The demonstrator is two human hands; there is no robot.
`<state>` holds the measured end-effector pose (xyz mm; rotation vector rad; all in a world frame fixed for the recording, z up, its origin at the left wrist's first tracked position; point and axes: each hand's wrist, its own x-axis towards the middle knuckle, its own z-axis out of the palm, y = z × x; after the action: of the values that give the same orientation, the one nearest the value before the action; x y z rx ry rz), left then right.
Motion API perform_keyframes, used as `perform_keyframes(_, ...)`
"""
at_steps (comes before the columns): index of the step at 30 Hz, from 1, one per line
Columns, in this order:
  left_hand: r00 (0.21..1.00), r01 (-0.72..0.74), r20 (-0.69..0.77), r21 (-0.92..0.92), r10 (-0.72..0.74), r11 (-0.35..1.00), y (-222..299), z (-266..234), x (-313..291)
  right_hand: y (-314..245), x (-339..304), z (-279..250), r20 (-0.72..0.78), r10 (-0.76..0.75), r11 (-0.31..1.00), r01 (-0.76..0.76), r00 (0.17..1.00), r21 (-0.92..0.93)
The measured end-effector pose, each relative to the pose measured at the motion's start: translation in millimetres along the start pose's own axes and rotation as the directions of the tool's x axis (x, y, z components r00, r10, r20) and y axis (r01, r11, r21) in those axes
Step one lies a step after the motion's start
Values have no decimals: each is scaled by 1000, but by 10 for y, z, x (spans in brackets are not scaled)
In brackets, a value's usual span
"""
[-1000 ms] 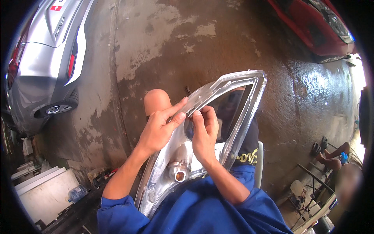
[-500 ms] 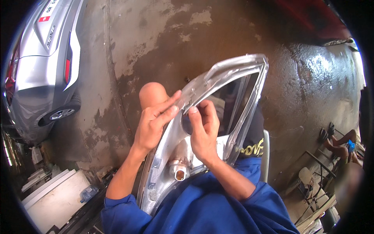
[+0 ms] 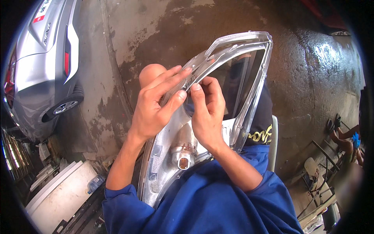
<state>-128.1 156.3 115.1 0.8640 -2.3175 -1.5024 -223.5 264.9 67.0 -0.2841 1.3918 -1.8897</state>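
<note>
A large car headlight housing (image 3: 186,136), silver with a clear rim, lies tilted across my lap. Its narrower end points toward me, and a round socket (image 3: 184,156) with a brownish opening sits in its lower part. My left hand (image 3: 152,107) rests at the left edge, fingers stretched along the clear rim and thumb held apart. Beside it, my right hand (image 3: 208,111) pinches thumb against curled forefinger at the inner edge of that rim. Whatever lies between those fingertips is too small to make out. Both hands hide part of the rim.
A silver car (image 3: 43,70) stands at the left on a wet, patchy floor (image 3: 128,35). White panels (image 3: 62,199) and a clear plastic bottle (image 3: 95,183) lie at lower left. At the right are a metal frame (image 3: 325,152) and another person's limbs (image 3: 348,138).
The headlight and both hands appear higher in the picture. My left fingers have stretched farther along the rim, with the thumb spread away. The right hand's pinch stays at the inner edge.
</note>
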Motion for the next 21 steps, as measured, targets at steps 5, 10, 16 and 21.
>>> perform_keyframes(5,997,47,52,91,-52,995,86,-10,12,45,26,-24,25,6,999,-7,1000,42)
perform_keyframes(10,997,81,-9,143,-81,986,153,79,1,13,75,-31,43,48,990,-53,998,131)
perform_keyframes(16,989,140,15,160,-144,977,133,73,0,107,132,-99,67,99,972,-110,993,205)
perform_keyframes(21,988,140,39,146,-147,979,156,59,8,134,148,-75,47,90,965,-99,995,244)
